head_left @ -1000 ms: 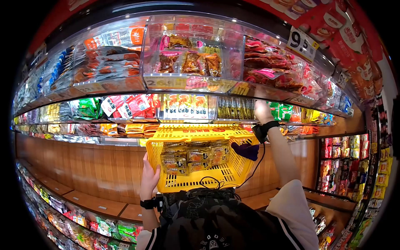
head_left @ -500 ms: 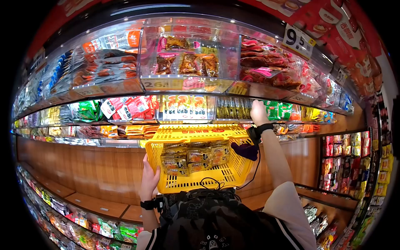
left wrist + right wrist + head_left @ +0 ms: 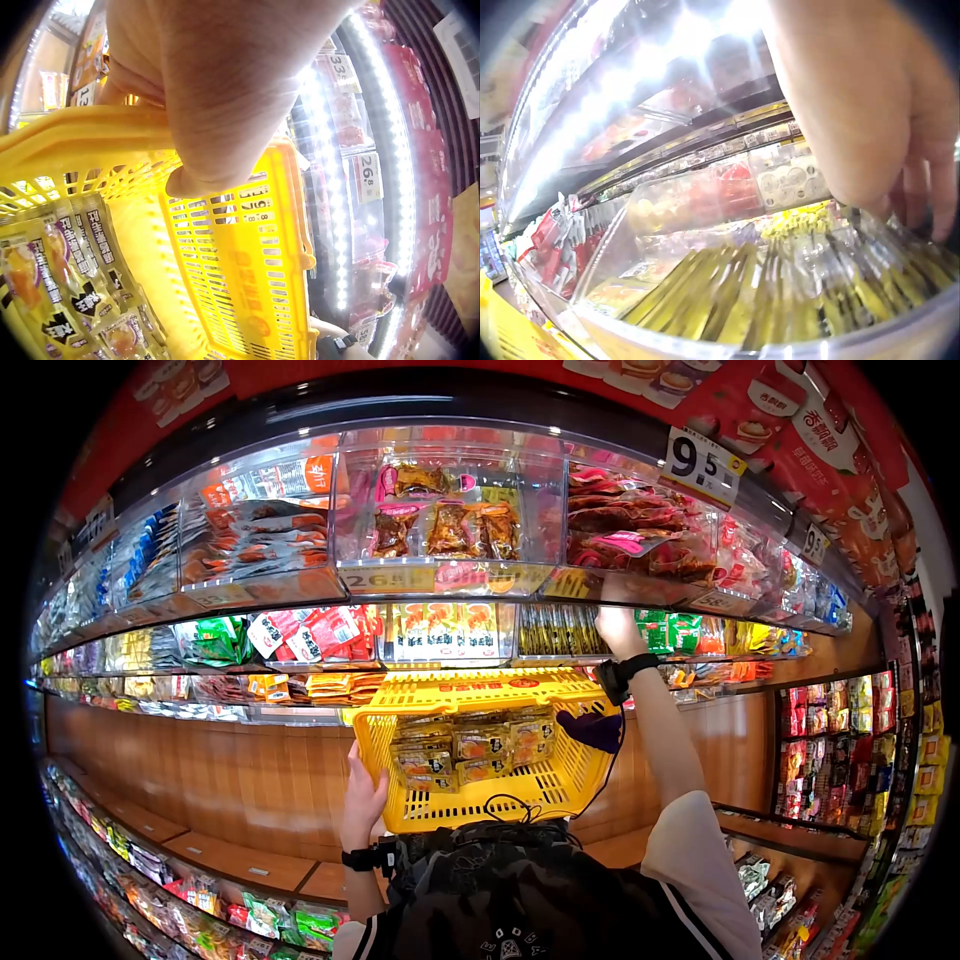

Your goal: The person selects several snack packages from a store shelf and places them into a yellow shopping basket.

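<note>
A yellow plastic basket is held up against the shelves, and my left hand grips its left rim. The left wrist view shows those fingers curled round the basket's edge. Several yellow snack packets lie inside it, close below my palm. My right hand reaches into a clear shelf bin of thin yellow-green stick packets. Its fingers hang fairly straight over those packets, with their tips at the packets; nothing is plainly gripped.
Clear bins of brown snack packs fill the top shelf under a 9.5 price tag. A dark purple object hangs at the basket's right rim. Wooden shelves run below, and another stocked rack stands at right.
My right hand has shifted slightly left along the middle shelf, staying at the stick-packet bin. The left hand keeps its grip and the basket has hardly moved.
</note>
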Demonstrator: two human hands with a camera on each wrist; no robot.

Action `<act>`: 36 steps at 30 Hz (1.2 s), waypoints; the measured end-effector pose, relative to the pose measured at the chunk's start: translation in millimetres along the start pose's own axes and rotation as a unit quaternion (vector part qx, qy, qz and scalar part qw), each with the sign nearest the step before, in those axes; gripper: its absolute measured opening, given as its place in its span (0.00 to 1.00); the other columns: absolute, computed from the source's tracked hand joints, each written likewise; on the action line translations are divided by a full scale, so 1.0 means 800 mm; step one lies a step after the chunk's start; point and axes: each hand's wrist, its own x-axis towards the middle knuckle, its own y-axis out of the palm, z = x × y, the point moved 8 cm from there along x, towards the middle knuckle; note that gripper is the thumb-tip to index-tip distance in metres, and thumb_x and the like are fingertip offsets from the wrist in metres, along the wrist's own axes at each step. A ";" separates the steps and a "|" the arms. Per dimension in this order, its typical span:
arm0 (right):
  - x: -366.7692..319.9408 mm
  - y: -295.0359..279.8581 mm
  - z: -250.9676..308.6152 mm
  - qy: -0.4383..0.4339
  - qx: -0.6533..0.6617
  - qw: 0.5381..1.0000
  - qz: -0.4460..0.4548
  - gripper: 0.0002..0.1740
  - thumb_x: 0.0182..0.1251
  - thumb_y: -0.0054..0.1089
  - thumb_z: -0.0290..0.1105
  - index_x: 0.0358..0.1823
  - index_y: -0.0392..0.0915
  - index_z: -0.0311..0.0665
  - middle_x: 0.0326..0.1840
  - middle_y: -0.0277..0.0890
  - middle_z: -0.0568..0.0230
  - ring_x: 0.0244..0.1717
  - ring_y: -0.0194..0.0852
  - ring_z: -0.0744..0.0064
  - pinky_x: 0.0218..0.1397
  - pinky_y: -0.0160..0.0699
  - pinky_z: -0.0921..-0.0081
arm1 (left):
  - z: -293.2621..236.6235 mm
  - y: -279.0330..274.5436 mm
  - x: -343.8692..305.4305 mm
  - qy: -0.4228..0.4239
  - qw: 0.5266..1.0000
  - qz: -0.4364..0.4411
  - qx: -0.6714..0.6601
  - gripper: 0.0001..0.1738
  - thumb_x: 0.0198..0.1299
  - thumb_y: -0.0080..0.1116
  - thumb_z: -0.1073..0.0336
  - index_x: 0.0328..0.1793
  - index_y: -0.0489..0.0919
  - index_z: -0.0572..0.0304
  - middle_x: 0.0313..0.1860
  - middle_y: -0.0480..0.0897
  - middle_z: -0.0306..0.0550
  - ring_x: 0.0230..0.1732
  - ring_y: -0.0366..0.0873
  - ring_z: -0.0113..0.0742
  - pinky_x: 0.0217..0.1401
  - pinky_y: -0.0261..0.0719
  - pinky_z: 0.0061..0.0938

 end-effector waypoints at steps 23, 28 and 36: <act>-0.023 0.013 0.056 0.171 0.037 0.979 0.107 0.41 0.76 0.47 0.57 0.80 0.56 0.39 0.85 0.46 0.43 0.86 0.36 0.41 0.81 0.42 0.30 | 0.004 0.005 0.001 0.015 1.000 -0.011 0.002 0.39 0.68 0.54 0.74 0.80 0.47 0.64 0.66 0.74 0.69 0.66 0.75 0.60 0.69 0.72 0.44; -0.025 0.056 0.063 0.157 0.030 0.944 0.287 0.44 0.78 0.33 0.65 0.86 0.43 0.49 0.91 0.31 0.61 0.89 0.17 0.46 0.82 0.14 0.29 | -0.003 0.004 0.003 0.038 0.999 -0.018 0.002 0.37 0.68 0.53 0.75 0.80 0.49 0.64 0.66 0.74 0.71 0.65 0.75 0.63 0.68 0.72 0.46; -0.025 0.054 0.070 0.181 0.015 0.938 0.297 0.44 0.79 0.28 0.65 0.87 0.38 0.51 0.91 0.26 0.66 0.89 0.14 0.48 0.82 0.10 0.30 | 0.005 0.004 0.005 0.058 0.998 -0.018 0.012 0.38 0.67 0.54 0.75 0.80 0.49 0.64 0.65 0.74 0.70 0.66 0.75 0.63 0.68 0.73 0.45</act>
